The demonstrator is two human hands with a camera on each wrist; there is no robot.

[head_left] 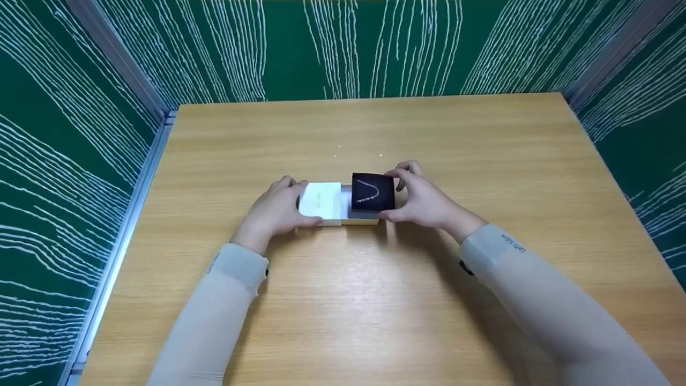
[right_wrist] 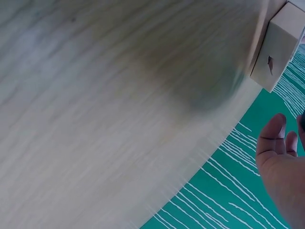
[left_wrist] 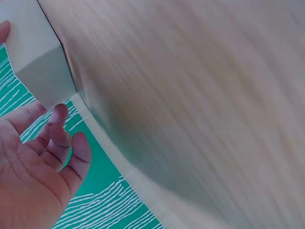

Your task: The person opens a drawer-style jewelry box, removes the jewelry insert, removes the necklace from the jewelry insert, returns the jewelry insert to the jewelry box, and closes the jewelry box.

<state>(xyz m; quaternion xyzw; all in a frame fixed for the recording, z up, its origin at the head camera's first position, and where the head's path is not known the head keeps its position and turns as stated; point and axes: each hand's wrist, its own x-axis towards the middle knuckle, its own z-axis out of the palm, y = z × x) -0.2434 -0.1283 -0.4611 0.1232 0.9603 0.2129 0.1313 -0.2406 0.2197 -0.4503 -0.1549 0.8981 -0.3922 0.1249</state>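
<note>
Centre of wooden table point(head_left: 343, 300): white sleeve box point(head_left: 320, 202), drawer point(head_left: 360, 215) slid out toward 3 o'clock. Left hand point(head_left: 276, 212) at 9 o'clock, fingers curled round the sleeve. Right hand point(head_left: 423, 201) at 3 o'clock, pinching black card point(head_left: 373, 192) bearing a thin chain, tilted above the drawer. Green patterned walls point(head_left: 69, 161) around.
</note>
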